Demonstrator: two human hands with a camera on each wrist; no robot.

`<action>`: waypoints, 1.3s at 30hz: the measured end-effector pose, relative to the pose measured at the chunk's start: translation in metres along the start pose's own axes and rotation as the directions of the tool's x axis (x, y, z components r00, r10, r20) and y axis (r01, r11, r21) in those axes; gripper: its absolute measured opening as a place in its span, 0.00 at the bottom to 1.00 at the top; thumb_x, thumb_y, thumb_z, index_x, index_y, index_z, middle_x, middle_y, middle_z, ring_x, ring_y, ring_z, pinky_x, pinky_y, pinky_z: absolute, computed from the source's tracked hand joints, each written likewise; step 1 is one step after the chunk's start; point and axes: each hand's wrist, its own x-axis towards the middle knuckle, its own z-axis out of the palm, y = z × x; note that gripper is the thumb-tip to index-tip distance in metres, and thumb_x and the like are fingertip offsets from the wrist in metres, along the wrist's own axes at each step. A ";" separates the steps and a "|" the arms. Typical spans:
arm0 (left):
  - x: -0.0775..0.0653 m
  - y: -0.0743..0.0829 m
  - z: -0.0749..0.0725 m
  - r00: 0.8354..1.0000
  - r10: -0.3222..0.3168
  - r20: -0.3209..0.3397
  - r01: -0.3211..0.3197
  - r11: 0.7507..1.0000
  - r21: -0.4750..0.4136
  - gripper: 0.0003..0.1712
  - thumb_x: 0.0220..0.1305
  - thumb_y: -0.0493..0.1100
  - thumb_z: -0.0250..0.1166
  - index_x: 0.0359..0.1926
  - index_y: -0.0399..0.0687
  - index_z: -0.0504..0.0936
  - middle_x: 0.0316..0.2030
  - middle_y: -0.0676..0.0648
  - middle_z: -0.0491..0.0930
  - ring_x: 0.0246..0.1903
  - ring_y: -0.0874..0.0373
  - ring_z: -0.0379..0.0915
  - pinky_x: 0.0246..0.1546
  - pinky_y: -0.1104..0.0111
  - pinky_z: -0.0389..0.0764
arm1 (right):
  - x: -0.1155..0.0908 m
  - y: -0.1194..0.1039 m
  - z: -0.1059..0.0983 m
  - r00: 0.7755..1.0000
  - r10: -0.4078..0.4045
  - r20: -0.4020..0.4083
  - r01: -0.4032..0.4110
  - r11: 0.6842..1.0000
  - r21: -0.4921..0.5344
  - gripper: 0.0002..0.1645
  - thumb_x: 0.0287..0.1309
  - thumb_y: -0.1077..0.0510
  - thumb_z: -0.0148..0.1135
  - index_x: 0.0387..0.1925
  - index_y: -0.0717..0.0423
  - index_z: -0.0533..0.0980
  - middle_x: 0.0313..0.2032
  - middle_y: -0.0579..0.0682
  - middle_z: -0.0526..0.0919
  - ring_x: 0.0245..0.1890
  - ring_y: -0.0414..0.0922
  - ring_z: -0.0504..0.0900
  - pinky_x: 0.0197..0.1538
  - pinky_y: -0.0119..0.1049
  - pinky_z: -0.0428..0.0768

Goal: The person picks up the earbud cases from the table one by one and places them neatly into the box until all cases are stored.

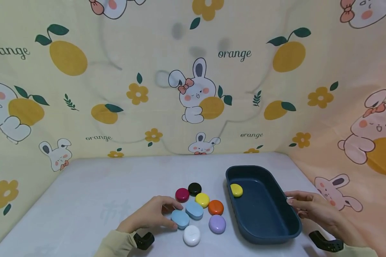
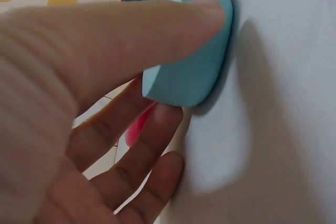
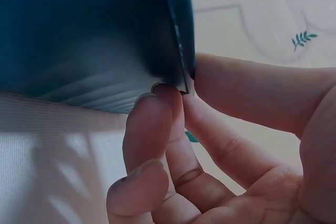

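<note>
My left hand [image 1: 153,214] holds a light blue rounded piece [image 1: 180,219] between thumb and fingers at the left of a group of pieces. In the left wrist view the thumb lies along a side of this light blue piece [image 2: 191,72], low over the white surface. A second light blue piece [image 1: 194,210] sits just beyond it, and a white round piece [image 1: 191,235] lies nearer the front. On the right, my right hand [image 1: 318,210] pinches the rim of a dark blue tray [image 1: 260,233]. The right wrist view has the thumb outside that rim, with fingers below.
One yellow piece [image 1: 236,190] lies in the tray by its left wall. Dark red [image 1: 182,195], black [image 1: 194,189], yellow [image 1: 202,200], orange [image 1: 216,207] and purple [image 1: 217,224] pieces stand between the left hand and the tray. A patterned cloth [image 1: 141,117] hangs behind the white table [image 1: 83,200].
</note>
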 end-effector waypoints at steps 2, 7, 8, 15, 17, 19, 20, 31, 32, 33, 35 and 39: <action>0.000 0.000 0.000 1.000 0.003 -0.006 -0.003 1.000 0.004 0.25 0.46 0.45 0.81 0.48 0.55 0.85 0.45 0.59 0.80 0.42 0.58 0.75 0.49 0.64 0.77 | 0.000 0.000 0.000 1.000 -0.001 -0.001 0.001 1.000 0.000 0.21 0.70 0.55 0.58 0.60 0.59 0.76 0.37 0.49 0.81 0.37 0.49 0.75 0.39 0.41 0.77; 0.001 -0.001 0.002 1.000 -0.005 -0.031 0.005 1.000 0.016 0.24 0.46 0.49 0.81 0.47 0.55 0.85 0.43 0.60 0.80 0.42 0.59 0.75 0.48 0.65 0.78 | 0.001 -0.001 -0.001 1.000 0.001 0.019 -0.001 1.000 0.009 0.20 0.71 0.56 0.57 0.59 0.59 0.77 0.37 0.49 0.81 0.37 0.49 0.75 0.40 0.42 0.77; 0.001 -0.001 0.002 0.999 -0.003 -0.039 0.004 1.000 0.021 0.24 0.46 0.49 0.81 0.47 0.55 0.85 0.43 0.60 0.80 0.41 0.59 0.75 0.48 0.65 0.78 | 0.001 -0.001 -0.001 1.000 0.002 0.024 -0.002 1.000 0.011 0.19 0.71 0.56 0.56 0.59 0.58 0.77 0.37 0.49 0.81 0.37 0.49 0.75 0.40 0.42 0.77; -0.001 -0.002 0.001 0.997 0.012 -0.082 -0.011 1.000 0.011 0.25 0.47 0.50 0.81 0.46 0.51 0.85 0.41 0.58 0.80 0.40 0.57 0.75 0.44 0.64 0.80 | 0.000 0.002 -0.001 1.000 -0.005 0.025 0.005 1.000 -0.006 0.22 0.70 0.55 0.57 0.61 0.60 0.75 0.38 0.49 0.81 0.38 0.49 0.75 0.40 0.41 0.76; -0.002 -0.001 0.000 0.996 0.014 -0.089 -0.014 1.000 -0.002 0.25 0.46 0.50 0.81 0.46 0.51 0.85 0.41 0.57 0.80 0.40 0.57 0.75 0.43 0.64 0.80 | 0.001 0.002 -0.001 1.000 -0.008 0.027 0.008 1.000 0.000 0.21 0.70 0.55 0.57 0.60 0.60 0.76 0.39 0.49 0.82 0.37 0.49 0.75 0.39 0.41 0.76; -0.002 0.000 -0.001 0.995 0.015 -0.103 -0.015 1.000 -0.004 0.24 0.47 0.51 0.80 0.45 0.52 0.85 0.40 0.57 0.80 0.39 0.56 0.75 0.43 0.64 0.80 | 0.001 0.002 -0.001 0.999 -0.011 0.034 0.011 1.000 0.012 0.20 0.71 0.56 0.57 0.60 0.60 0.76 0.39 0.50 0.82 0.37 0.49 0.76 0.39 0.41 0.77; -0.002 0.000 -0.001 0.993 0.016 -0.115 -0.016 1.000 -0.004 0.24 0.47 0.52 0.80 0.45 0.53 0.85 0.39 0.57 0.80 0.39 0.56 0.75 0.43 0.64 0.80 | 0.002 0.002 -0.002 0.999 -0.014 0.038 0.013 1.000 0.019 0.20 0.71 0.56 0.56 0.59 0.60 0.76 0.40 0.50 0.82 0.37 0.49 0.76 0.39 0.41 0.77; -0.001 0.002 -0.003 0.954 0.012 -0.301 -0.016 1.000 -0.008 0.26 0.47 0.56 0.79 0.46 0.53 0.84 0.39 0.57 0.81 0.39 0.57 0.76 0.41 0.65 0.82 | 0.002 0.000 0.000 0.998 -0.025 0.051 0.024 0.999 0.027 0.20 0.71 0.56 0.55 0.59 0.59 0.76 0.42 0.50 0.83 0.38 0.49 0.77 0.42 0.42 0.78; -0.001 0.002 -0.003 0.949 0.016 -0.316 -0.019 1.000 -0.005 0.26 0.47 0.56 0.79 0.46 0.52 0.84 0.38 0.57 0.81 0.39 0.57 0.76 0.41 0.65 0.82 | 0.002 -0.001 0.000 0.998 -0.023 0.054 0.022 0.999 0.030 0.20 0.72 0.56 0.55 0.59 0.60 0.76 0.42 0.50 0.83 0.39 0.49 0.77 0.42 0.42 0.77; -0.001 0.002 -0.003 0.943 0.019 -0.332 -0.021 1.000 -0.001 0.26 0.47 0.55 0.79 0.46 0.51 0.84 0.38 0.57 0.81 0.39 0.57 0.76 0.41 0.65 0.82 | 0.002 -0.001 0.000 0.998 -0.021 0.055 0.020 0.999 0.032 0.19 0.72 0.56 0.55 0.59 0.59 0.76 0.42 0.50 0.83 0.39 0.49 0.77 0.42 0.42 0.77; 0.000 0.002 -0.003 0.932 0.016 -0.361 -0.015 1.000 0.004 0.26 0.47 0.55 0.79 0.45 0.50 0.84 0.37 0.56 0.81 0.39 0.57 0.76 0.40 0.65 0.82 | 0.003 -0.001 -0.001 0.998 -0.020 0.064 0.018 0.999 0.036 0.20 0.72 0.56 0.55 0.60 0.60 0.76 0.42 0.50 0.83 0.39 0.49 0.77 0.42 0.42 0.77; 0.000 0.004 -0.004 0.918 0.007 -0.398 -0.003 1.000 0.008 0.26 0.48 0.53 0.79 0.46 0.49 0.84 0.38 0.55 0.81 0.39 0.57 0.75 0.40 0.64 0.81 | 0.003 0.001 -0.002 0.997 -0.015 0.074 0.011 0.999 0.044 0.19 0.72 0.57 0.54 0.59 0.58 0.76 0.41 0.50 0.83 0.38 0.49 0.76 0.42 0.42 0.78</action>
